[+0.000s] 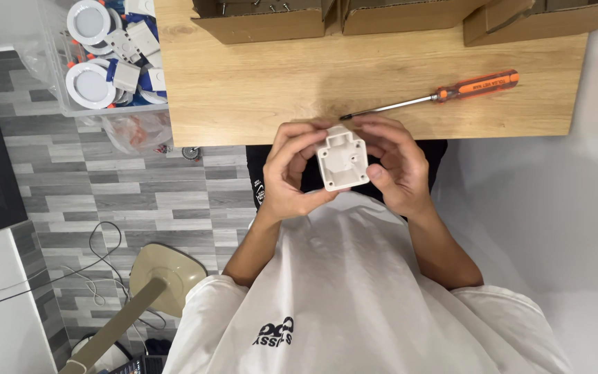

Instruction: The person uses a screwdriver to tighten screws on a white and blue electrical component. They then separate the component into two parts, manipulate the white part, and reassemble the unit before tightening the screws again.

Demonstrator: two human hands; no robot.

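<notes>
Your left hand (292,173) and right hand (399,170) clamp one white plastic housing (342,161) between them, near the table's (257,90) one screwdriver (444,92).

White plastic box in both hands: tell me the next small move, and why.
Probably free the right hand and reach for the orange-handled screwdriver. Both hands now cup the white plastic box just off the wooden table, its open side with small screw posts facing up, while the screwdriver lies untouched beyond the fingers. The left hand could keep its grip alone.
</notes>
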